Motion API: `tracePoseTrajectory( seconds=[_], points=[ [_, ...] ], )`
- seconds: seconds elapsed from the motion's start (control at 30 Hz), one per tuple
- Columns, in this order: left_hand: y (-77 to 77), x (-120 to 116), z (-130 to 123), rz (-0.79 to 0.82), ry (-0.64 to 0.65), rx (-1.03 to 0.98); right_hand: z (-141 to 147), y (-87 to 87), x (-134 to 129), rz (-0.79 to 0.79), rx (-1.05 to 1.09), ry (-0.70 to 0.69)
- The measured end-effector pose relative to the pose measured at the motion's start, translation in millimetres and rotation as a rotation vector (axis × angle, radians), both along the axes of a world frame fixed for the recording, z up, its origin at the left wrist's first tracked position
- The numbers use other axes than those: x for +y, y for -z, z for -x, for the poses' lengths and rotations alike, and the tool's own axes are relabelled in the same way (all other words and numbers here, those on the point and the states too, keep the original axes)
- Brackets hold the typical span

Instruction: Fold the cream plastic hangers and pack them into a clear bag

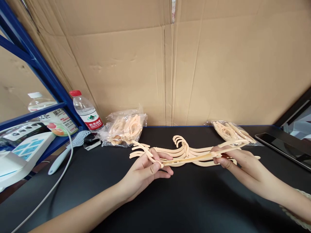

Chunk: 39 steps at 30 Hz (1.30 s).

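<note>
A cream plastic hanger is held up between both hands, seen nearly edge-on. The fingers of my left hand pinch its left end, where a curved piece sticks up to the left. My right hand grips its right part with thumb and fingers, and a long arm of the piece slants up to the right above that hand. Just behind, several cream hangers lie overlapped on the black table, their hooks toward the back. My hands cover parts of these hangers.
At the back stand a clear bag of cream parts, another such bag and a red-capped bottle. A phone-like black device lies right. A blue brush, white cable and blue shelf frame are left.
</note>
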State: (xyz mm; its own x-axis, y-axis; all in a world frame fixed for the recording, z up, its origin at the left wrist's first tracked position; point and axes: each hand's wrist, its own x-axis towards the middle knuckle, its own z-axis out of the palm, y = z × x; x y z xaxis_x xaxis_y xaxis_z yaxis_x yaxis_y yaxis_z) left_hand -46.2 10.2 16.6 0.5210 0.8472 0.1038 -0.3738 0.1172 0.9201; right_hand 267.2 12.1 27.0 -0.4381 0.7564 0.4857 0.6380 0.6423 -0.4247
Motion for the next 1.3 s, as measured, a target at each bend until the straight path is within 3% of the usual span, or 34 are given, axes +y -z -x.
tracePoseTrajectory(
  seconds=[0.47,0.87,1.3],
  points=[
    [0.2,0,0,0.042,0.075,-0.066,8,5.2,-4,-0.161,-0.008,-0.054],
    [-2.9,0,3,0.011,-0.012,-0.047,16,3.9,-14,-0.197,0.059,-0.123],
    [6.4,2,-1,-0.054,-0.126,-0.063,25,5.7,-23,-0.227,0.078,-0.114]
  ],
)
